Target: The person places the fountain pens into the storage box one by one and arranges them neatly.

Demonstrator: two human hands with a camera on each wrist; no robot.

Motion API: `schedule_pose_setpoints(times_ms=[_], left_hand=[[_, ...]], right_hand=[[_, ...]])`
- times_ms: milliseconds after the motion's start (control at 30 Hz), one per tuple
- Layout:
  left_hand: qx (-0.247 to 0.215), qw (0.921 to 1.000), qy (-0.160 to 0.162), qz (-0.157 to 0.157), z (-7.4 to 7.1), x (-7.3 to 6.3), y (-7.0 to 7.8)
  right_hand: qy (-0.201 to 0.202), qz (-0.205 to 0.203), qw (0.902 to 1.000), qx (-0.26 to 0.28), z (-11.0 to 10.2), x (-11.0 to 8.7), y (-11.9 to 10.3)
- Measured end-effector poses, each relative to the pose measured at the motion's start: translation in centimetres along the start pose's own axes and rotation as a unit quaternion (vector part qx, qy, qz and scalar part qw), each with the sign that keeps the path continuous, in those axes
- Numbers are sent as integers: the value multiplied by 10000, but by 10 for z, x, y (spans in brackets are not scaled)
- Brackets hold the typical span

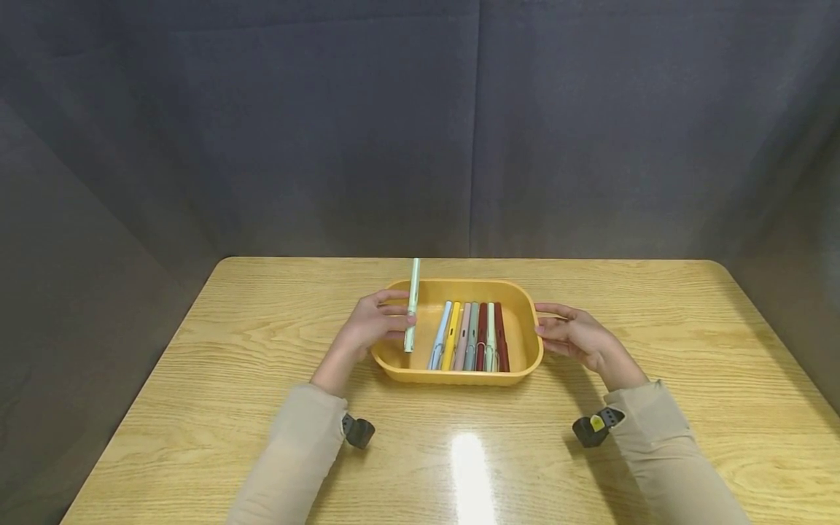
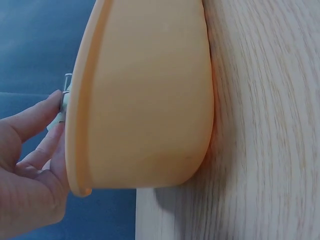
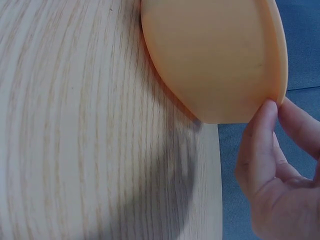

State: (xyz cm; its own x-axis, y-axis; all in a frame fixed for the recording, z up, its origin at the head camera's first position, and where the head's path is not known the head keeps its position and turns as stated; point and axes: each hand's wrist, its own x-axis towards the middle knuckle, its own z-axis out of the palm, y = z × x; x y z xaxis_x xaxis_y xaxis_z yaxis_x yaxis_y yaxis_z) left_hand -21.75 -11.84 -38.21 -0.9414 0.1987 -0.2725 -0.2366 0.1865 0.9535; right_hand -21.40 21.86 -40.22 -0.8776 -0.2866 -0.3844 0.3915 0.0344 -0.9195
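Note:
My left hand (image 1: 375, 322) pinches a pale green pen (image 1: 413, 306) and holds it nearly upright over the left part of an orange-yellow tray (image 1: 433, 377). In the left wrist view the thumb and fingers grip the pen (image 2: 56, 120) just beyond the rim, which hides most of it. My right hand (image 1: 577, 337) holds the tray's right rim; the right wrist view shows thumb and fingertips pinching the wall (image 3: 215, 60). Inside the tray several pens lie side by side: light blue (image 1: 441, 332), yellow (image 1: 451, 337), pink (image 1: 462, 337), grey-green (image 1: 471, 335), dark red (image 1: 482, 332) and pale green (image 1: 491, 332).
The tray stands on a wood-grain table (image 1: 230, 379) near its far edge. A dark grey curtain (image 1: 328, 131) hangs behind and at both sides. Each wrist carries a small black camera (image 1: 359, 432).

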Motion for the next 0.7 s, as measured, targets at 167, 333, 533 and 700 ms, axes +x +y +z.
schedule_pose_setpoints(times_ms=[167,333,533,700], left_hand=[[107,9999,21,-51,8,3,1],[213,9998,-16,-25,14,3,1],[343,9994,-41,-69,19,3,-1],[481,9987,-15,-154,24,4,-2]], right_hand=[[-24,-31,10000,-39,-1,0,0],[-16,-34,10000,-14,-1,0,0],[-4,-34,10000,42,1,-1,0],[-28,-46,9999,118,1,-2,-1]])
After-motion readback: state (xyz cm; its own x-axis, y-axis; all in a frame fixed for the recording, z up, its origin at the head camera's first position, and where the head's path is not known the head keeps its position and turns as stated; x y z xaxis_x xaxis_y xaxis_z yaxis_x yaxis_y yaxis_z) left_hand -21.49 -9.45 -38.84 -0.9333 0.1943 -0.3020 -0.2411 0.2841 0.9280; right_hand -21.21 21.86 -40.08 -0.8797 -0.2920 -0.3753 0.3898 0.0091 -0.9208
